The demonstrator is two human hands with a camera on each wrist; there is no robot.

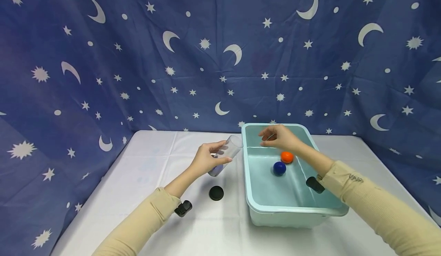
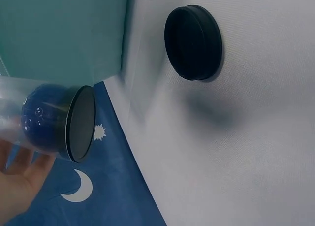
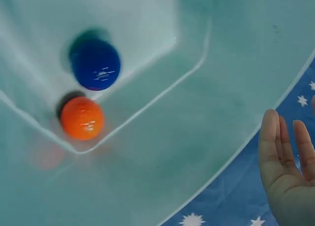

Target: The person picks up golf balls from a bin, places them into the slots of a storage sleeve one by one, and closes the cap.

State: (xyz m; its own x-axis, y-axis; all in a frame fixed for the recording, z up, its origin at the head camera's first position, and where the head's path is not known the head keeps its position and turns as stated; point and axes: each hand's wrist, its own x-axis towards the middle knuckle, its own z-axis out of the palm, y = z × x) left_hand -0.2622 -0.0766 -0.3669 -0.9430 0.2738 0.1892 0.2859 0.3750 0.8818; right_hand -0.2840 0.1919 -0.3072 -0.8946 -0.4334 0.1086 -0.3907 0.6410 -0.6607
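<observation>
My left hand [image 1: 205, 158] grips a clear plastic tube [image 1: 230, 147], tilted with its mouth toward the basin. Inside the tube, near its black base [image 2: 82, 123], a blue ball [image 2: 43, 118] shows in the left wrist view. Over the far part of the pale teal basin [image 1: 256, 208] hovers my right hand [image 1: 283, 138], fingers loosely bent and holding nothing. Below it on the basin floor lie an orange ball [image 1: 287, 157] and a dark blue ball [image 1: 279, 168], close together.
A round black lid [image 1: 216, 193] lies on the white-covered table [image 1: 206, 233], left of the basin. Behind the table hangs a dark blue cloth [image 1: 206, 64] with moons and stars. Each wrist carries a small black camera.
</observation>
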